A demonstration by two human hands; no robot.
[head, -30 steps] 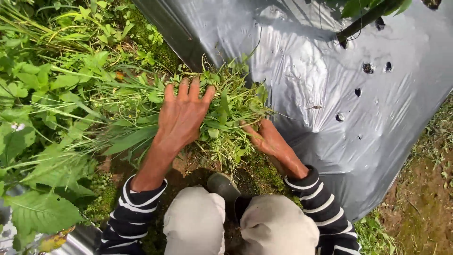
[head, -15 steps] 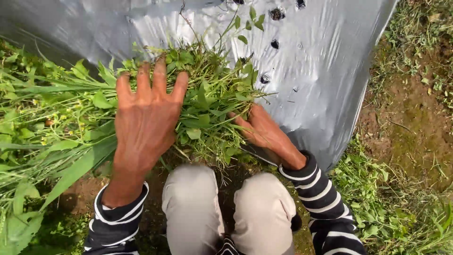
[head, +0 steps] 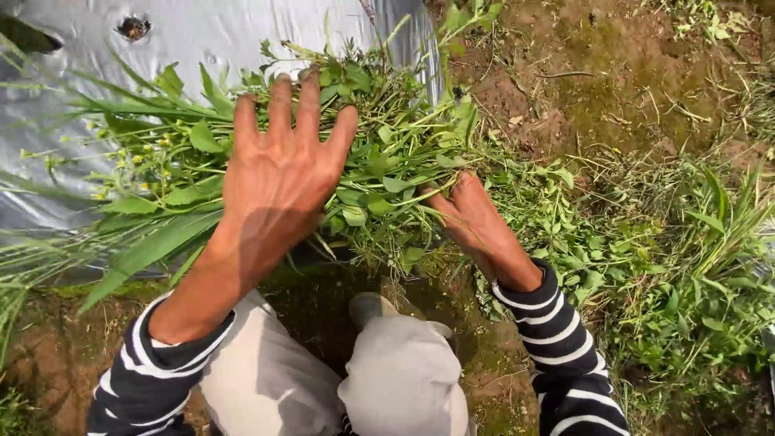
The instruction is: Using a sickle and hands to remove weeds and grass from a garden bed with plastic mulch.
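Note:
A loose bundle of pulled green weeds and grass (head: 379, 153) is clasped between both of my hands. My left hand (head: 278, 173) lies flat on top of the bundle, fingers spread. From the right side, my right hand (head: 472, 218) reaches under it, its fingertips buried in the stems. Long grass blades (head: 137, 202) trail out to the left over the silver plastic mulch sheet (head: 202, 32). Both arms wear black-and-white striped sleeves, and my light trousers and a boot toe (head: 367, 307) show below.
The silver mulch sheet covers the upper left and has a planting hole (head: 133, 27). Bare brown soil (head: 613, 73) lies at the upper right. Low green weeds (head: 686, 282) grow along the right side. Mossy dirt sits under my knees.
The view has swung to the right with the bundle: the silver sheet now sits at the upper left, and bare soil and weeds fill the right. Both hands keep their hold.

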